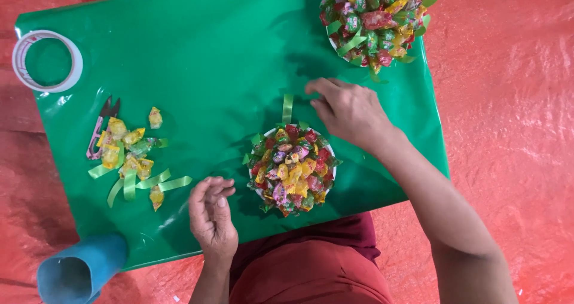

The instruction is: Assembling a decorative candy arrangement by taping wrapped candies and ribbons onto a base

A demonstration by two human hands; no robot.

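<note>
A round white plate [333, 171] piled with wrapped candies in red, yellow, green and purple sits near the front middle of a green sheet [209, 52]. My right hand [350, 112] rests palm down just beyond the plate at its upper right, fingers apart, next to a short green ribbon strip [287, 108]. My left hand [210, 213] hovers just left of the plate, fingers loosely curled, holding nothing that I can see.
A second candy-covered mound with green ribbon loops [376, 17] lies at the far right. Loose candies and green ribbon pieces [134, 160] lie at the left beside small scissors [98, 133]. A tape roll [46, 60] is at far left, a blue cup [81, 271] at front left.
</note>
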